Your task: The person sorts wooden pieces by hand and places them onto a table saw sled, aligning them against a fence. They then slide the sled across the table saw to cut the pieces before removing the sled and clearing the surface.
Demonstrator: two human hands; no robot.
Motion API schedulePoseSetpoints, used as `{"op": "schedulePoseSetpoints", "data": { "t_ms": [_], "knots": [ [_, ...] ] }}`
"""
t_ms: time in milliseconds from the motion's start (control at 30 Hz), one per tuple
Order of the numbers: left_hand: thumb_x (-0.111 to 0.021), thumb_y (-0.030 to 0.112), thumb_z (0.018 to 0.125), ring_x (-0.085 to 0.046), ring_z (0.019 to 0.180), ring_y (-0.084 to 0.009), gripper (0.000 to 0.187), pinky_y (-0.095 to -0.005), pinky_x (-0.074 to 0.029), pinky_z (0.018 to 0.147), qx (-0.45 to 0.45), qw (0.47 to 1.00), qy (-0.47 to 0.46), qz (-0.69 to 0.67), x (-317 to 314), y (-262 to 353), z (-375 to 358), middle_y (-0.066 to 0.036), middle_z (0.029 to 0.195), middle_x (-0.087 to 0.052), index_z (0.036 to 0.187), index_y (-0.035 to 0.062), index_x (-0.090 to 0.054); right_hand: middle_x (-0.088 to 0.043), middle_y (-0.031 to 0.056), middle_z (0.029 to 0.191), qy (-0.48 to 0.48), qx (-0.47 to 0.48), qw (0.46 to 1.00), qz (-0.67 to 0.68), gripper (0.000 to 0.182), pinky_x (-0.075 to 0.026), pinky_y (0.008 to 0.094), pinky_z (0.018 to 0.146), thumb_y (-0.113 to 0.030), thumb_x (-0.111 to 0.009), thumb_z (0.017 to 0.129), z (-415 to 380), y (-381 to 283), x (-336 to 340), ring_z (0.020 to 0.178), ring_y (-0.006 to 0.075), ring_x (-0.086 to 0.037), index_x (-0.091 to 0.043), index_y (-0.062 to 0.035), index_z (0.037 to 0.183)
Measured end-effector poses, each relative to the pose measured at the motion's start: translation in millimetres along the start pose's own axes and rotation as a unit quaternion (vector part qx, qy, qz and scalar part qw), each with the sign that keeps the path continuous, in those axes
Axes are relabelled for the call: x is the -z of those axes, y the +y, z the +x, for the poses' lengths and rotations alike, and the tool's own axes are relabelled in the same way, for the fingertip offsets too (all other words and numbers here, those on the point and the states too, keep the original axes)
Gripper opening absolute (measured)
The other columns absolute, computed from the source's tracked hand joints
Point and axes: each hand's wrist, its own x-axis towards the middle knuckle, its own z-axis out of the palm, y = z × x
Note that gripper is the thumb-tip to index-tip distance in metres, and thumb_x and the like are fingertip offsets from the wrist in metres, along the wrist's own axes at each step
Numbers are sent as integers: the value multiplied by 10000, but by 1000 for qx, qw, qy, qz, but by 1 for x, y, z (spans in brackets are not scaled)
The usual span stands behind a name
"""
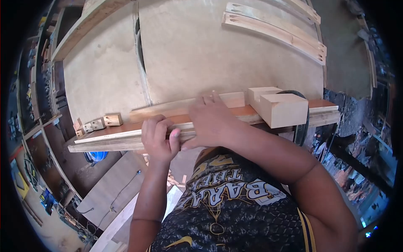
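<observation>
Right, from my remote seat the long wooden strip [126, 136] lay along the near edge of the counter [189, 50], and both hands were on it. The left hand [160, 138] had its fingers [156, 131] curled narrow over the strip from above, thumb tucked underneath, gripping it. The right hand [210, 122] lay flatter, fingers spread and pressing down on the strip and the reddish board [126, 126] just behind it; I could not tell whether that hand actually clasped anything or only pressed.

Just right of the right hand sat a pale wooden block [282, 110], with a second block [262, 93] touching behind it, and a dark round wheel or disc [303, 128] showed beside them at the counter's edge. Over to the left, a few small wooden offcuts [98, 123] rested on the board. Curved slotted slats [275, 31] lay well apart at the far right of the counter.

My worry: the strip overhung the edge, so an uneven push from one hand could tip or slide it off. The right forearm was also near that dark disc, and a slip toward it could catch the arm.
</observation>
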Motion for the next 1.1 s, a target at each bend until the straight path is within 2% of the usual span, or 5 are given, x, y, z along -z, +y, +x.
{"op": "schedulePoseSetpoints", "data": {
  "t_ms": [233,467,733,833,1100],
  "knots": [
    [-687,211,810,-583,765,-294,149,-396,-437,678,23,999,-7,42,-4,2,10,-111,903,-641,854,80,-632,-434,295,1405,16,6,1000,16,1057,-269,497,1158,-587,-824,605,-18,23,6,1355,412,-390,-453,79,1337],
    [-738,327,801,-645,821,-273,273,-392,-514,729,12,990,-134,34,8,9,12,-78,901,-671,921,92,-670,-443,275,1390,6,32,999,18,989,-317,465,1135,-412,-871,571,-17,23,17,1342,408,-394,-457,43,1344],
    [-729,358,826,-655,784,-221,249,-341,-528,659,-30,998,-59,18,3,1,-1,-19,890,-674,920,132,-688,-517,194,1243,17,30,999,-8,905,-361,437,1073,-448,-852,528,-17,13,22,1254,346,-448,-538,31,1228],
    [-729,353,824,-661,789,-224,233,-349,-531,654,-31,997,-61,23,3,2,-2,-23,893,-676,898,137,-688,-517,195,1239,56,28,998,-28,932,-387,442,1056,-483,-862,515,-21,13,18,1240,348,-464,-545,25,1230],
    [-571,347,922,-649,836,-304,300,-435,-534,724,36,991,-124,44,-9,16,9,-118,860,-655,841,76,-670,-531,212,1272,-33,-18,999,-20,963,-427,433,1030,-513,-865,531,-17,21,15,1214,367,-518,-572,10,1285]
  ]
}}
